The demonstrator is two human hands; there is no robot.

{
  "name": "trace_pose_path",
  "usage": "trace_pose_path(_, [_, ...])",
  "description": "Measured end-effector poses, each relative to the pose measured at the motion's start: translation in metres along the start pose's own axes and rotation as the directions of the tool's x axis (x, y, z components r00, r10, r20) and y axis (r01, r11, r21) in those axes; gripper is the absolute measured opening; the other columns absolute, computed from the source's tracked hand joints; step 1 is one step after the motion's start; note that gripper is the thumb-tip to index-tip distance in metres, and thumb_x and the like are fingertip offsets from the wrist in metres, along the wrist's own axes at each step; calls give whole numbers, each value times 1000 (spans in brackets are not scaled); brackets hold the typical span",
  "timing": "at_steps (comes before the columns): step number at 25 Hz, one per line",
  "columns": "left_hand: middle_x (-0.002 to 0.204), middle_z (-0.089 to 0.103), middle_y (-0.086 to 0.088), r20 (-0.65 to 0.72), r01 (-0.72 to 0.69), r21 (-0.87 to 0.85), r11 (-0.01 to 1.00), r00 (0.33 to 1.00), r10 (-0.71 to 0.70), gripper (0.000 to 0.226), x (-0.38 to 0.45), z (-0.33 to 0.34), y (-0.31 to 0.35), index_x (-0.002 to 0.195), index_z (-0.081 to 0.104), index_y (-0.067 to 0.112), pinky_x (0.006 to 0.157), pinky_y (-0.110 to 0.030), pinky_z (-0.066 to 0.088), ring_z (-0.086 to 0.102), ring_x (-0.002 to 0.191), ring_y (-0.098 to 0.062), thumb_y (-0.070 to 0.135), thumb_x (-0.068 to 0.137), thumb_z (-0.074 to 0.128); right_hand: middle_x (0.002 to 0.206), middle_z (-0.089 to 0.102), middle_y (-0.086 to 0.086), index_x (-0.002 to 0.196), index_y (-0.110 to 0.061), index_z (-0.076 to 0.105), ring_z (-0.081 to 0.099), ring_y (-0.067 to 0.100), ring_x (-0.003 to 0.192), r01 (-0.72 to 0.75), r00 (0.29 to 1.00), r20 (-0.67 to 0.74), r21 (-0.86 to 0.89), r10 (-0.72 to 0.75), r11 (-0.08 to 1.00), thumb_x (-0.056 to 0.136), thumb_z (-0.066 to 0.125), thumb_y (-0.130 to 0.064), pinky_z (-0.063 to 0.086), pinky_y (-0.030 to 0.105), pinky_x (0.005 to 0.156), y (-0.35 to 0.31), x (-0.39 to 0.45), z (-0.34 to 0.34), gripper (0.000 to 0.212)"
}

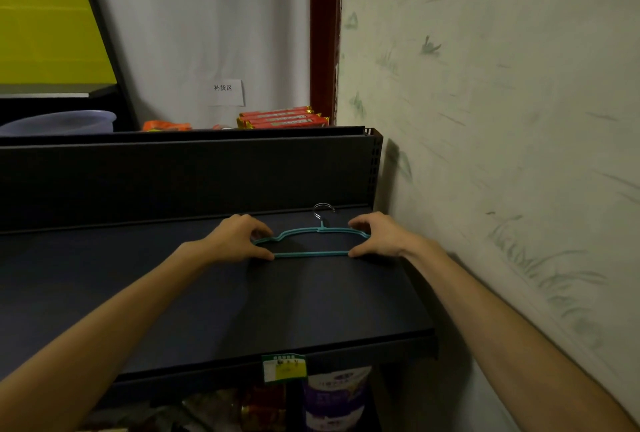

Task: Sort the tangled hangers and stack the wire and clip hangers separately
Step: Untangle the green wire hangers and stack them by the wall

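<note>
Head view: a teal wire hanger [311,241] lies flat on a dark shelf [242,300], held between the two hands. The left hand [239,237] pinches the hanger's left end, thumb on the lower bar and fingers curled over the upper shoulder. The right hand [375,235] grips the right end the same way, thumb at the bar and fingers bent over the shoulder corner. Both hands are closed on the hanger; neither is free.

The hanger's long axis runs from one hand to the other, across the shelf and roughly level with its back panel. Its metal hook [322,211] points away from the person, toward the back panel, nearer the right hand than the left. The straight bar lies on the near side, toward the wrists.

As for progress, only this hanger is plainly visible between the hands; it may be more than one laid together, but that cannot be told. No tangle, clip hanger or second stack is in view, so I judge this is the wire pile being laid or squared, with the clip hangers elsewhere. How much is left cannot be told.

Beyond the hands, behind the back panel, sit red packets [282,118].
</note>
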State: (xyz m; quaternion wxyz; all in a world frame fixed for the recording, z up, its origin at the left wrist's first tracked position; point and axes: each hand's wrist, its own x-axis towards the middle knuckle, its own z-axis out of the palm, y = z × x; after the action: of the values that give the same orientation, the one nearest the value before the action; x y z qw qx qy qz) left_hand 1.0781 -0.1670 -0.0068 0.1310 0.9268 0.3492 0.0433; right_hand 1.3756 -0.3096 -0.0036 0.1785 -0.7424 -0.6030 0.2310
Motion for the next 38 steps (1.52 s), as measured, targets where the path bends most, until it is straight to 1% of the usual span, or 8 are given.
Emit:
trace_pose_path(8, [134, 58, 1, -26, 48, -66, 997, 998, -50, 57, -19, 7, 3, 136, 57, 22, 98, -32, 50, 56, 117, -14, 45, 86, 74, 149, 49, 2, 148, -21, 46, 49, 20, 134, 9, 1000, -8, 2, -9, 1000, 78, 84, -26, 41, 33, 110, 1, 6, 6, 80])
trace_pose_path(12, [150, 42, -1, -98, 62, -77, 995, 993, -70, 73, -43, 16, 3, 150, 40, 23, 108, -38, 45, 48, 131, -19, 57, 90, 63, 155, 39, 6, 153, -20, 36, 36, 25, 142, -13, 994, -107, -140, -2, 990, 81, 77, -46, 34, 41, 117, -12, -1, 12, 87])
trace_pose_path(16, [163, 26, -3, -331, 97, 157, 983, 943, -41, 78, -87, 7, -30, 157, 25, 23, 121, -43, 26, 33, 146, -23, 67, 95, 41, 160, 33, 2, 153, -21, 36, 17, 24, 152, 68, 914, -372, -260, -164, 963, 87, 66, -55, 20, 46, 124, -52, -16, 50, 79])
trace_pose_path(21, [156, 39, -9, -426, 230, 398, 888, 904, -44, 73, -189, -22, -125, 148, 44, 18, 122, -48, 20, 39, 142, -26, 67, 97, 23, 157, 37, 3, 151, -16, 40, 17, 23, 152, 263, 809, -466, -258, -358, 930, 94, 62, -46, 21, 45, 122, -167, -5, 134, 69])
trace_pose_path(24, [151, 45, -11, -544, 412, 375, 831, 823, -163, 70, -273, -44, -205, 142, 51, 14, 121, -51, 22, 43, 138, -28, 63, 99, 26, 156, 40, 7, 150, -12, 40, 21, 25, 151, 311, 749, -563, -167, -349, 936, 96, 60, -44, 26, 46, 120, -262, 7, 196, 66])
trace_pose_path(27, [148, 48, -13, -628, 566, 326, 757, 728, -274, 70, -365, -74, -298, 139, 53, 11, 118, -53, 24, 45, 135, -32, 62, 99, 28, 159, 35, 8, 153, -11, 35, 19, 26, 152, 369, 729, -554, -178, -403, 912, 98, 53, -48, 24, 47, 122, -370, 20, 261, 69])
trace_pose_path(33, [149, 44, -19, -637, 857, 102, 506, 447, -628, 72, -539, -122, -455, 139, 49, 9, 114, -55, 27, 41, 136, -38, 66, 97, 34, 164, 26, 8, 158, -13, 24, 10, 24, 155, 497, 768, -316, -256, -558, 829, 101, 37, -58, 16, 43, 124, -561, 49, 379, 74])
trace_pose_path(38, [160, 29, -18, -589, 897, 54, 439, 383, -711, 80, -628, -131, -540, 151, 35, 13, 116, -51, 26, 32, 144, -37, 70, 96, 28, 164, 26, 6, 158, -15, 24, 9, 24, 154, 581, 762, -169, -247, -625, 775, 100, 35, -61, 13, 43, 124, -686, 75, 454, 74])
